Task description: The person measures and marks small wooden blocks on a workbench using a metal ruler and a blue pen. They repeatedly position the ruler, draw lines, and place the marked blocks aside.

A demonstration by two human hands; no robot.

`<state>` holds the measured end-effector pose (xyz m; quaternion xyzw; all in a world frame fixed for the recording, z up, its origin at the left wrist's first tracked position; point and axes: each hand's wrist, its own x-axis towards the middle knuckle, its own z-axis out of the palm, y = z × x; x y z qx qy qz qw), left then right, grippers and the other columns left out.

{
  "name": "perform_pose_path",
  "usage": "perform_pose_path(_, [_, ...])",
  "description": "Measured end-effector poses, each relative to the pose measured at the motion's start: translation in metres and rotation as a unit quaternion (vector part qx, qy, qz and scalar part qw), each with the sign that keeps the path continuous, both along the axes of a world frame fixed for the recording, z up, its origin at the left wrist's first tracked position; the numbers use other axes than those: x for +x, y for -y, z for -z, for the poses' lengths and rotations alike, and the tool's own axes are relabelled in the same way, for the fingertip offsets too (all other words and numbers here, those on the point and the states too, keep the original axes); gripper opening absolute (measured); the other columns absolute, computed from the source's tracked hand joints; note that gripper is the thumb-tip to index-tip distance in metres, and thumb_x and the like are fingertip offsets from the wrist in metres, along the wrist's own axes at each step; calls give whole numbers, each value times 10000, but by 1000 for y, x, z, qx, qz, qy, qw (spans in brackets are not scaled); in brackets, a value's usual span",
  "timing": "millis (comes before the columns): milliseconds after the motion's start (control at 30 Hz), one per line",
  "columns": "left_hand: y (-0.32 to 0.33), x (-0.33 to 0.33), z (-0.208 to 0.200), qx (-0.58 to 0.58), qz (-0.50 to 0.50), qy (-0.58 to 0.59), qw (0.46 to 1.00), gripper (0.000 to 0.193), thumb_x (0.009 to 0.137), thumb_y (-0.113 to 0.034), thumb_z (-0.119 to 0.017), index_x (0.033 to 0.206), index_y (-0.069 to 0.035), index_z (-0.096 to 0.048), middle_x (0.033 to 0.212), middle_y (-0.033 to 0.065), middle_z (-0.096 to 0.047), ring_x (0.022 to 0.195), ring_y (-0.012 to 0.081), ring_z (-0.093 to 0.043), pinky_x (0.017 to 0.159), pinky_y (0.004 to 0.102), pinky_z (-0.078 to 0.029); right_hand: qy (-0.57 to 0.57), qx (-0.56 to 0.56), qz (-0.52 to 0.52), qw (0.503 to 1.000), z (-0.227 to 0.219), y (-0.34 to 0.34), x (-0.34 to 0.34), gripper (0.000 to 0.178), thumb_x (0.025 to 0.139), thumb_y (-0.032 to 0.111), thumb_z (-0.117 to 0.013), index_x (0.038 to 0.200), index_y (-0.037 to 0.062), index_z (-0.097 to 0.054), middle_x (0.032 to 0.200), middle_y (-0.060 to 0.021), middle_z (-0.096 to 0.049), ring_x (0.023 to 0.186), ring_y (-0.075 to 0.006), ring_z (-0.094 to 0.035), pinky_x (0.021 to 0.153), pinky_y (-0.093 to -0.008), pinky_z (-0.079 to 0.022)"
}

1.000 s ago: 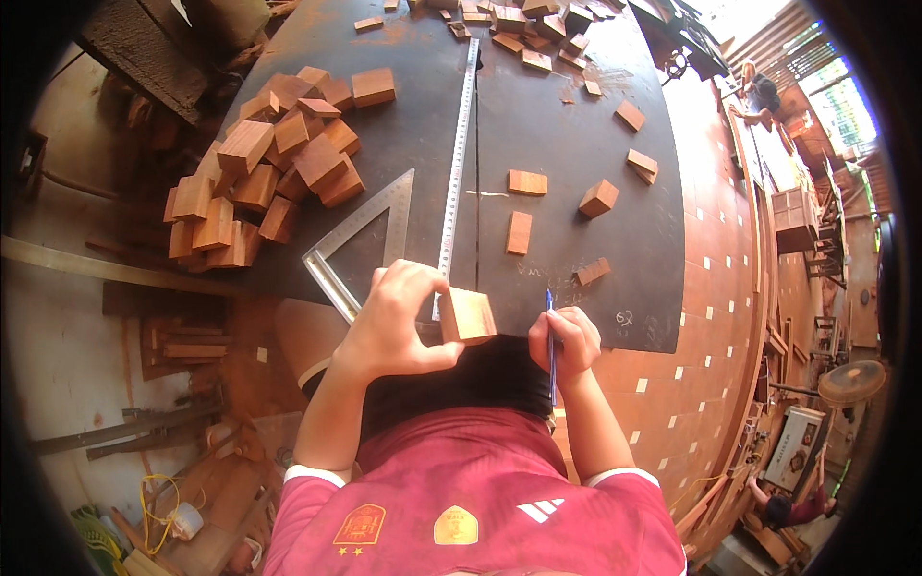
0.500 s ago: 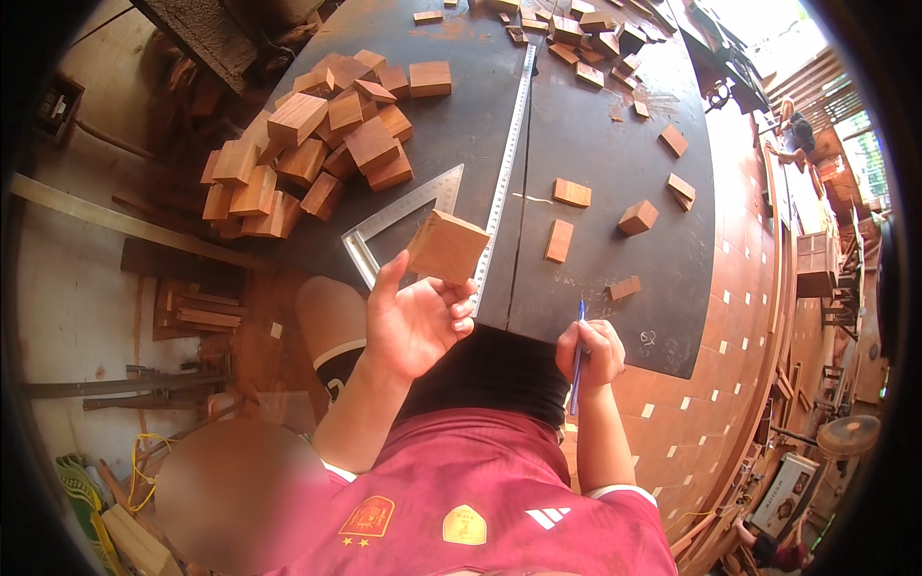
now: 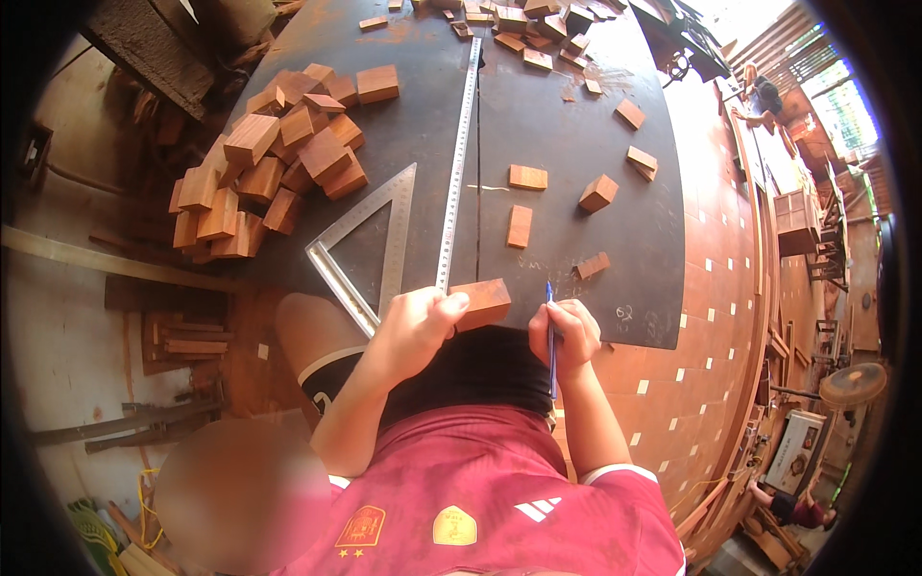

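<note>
In the head view, I see the person's left hand [image 3: 411, 331] pinching a reddish-brown wooden block [image 3: 485, 303] by one end, thumb on top and the fingers curled in beneath. That block sits at the near edge of the dark tabletop [image 3: 586, 110], just in front of the person's body; I can't tell whether it touches the top. The right hand [image 3: 567, 334], a little apart from it, has its fingers closed around a blue pen [image 3: 551, 346], the tip pointing away from the person.

A long steel ruler [image 3: 459, 163] runs up the table, its near end right by the left hand, and a metal set square [image 3: 392, 252] lies to its left. Beyond that, a heap of wooden blocks [image 3: 327, 154] is piled at the left edge. On the right side, two flat blocks [image 3: 520, 227] lie near each other, with a chunkier block [image 3: 598, 194] beside them and a small offcut [image 3: 594, 266] nearer the right hand. More wood pieces [image 3: 537, 60] are strewn across the far end.
</note>
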<state>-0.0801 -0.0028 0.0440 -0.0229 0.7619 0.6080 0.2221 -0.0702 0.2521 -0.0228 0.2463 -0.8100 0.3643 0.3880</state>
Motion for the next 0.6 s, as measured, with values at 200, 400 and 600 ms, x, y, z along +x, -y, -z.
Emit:
perform_pose_path(200, [-26,-23,-3,-265,26,-82,960,747,1052,-591,-478,779,67,-706,745,328,-649,836,527,-683,742,526,-543,0,6,0,1000,-3,1,0,248,822,-134,-704,995,7,-595,715,-108,-640,568,-243,-649,577,-349,-558])
perform_pose_path(400, [-21,-21,-11,-326,-51,-162,930,596,1051,-487,-584,750,17,-683,712,271,-664,751,496,-676,664,524,-523,-18,-16,-10,1000,3,0,-4,256,792,-133,-723,996,-17,-620,667,-85,-593,536,-238,-613,520,-344,-527])
perform_pose_path(600, [20,13,-6,-309,-133,-242,910,260,931,-229,-797,830,-15,-689,713,123,-691,602,257,-663,590,381,-507,-16,-2,-2,1000,2,0,-3,257,793,-132,-721,1001,-22,-620,675,-85,-596,538,-239,-614,522,-346,-530])
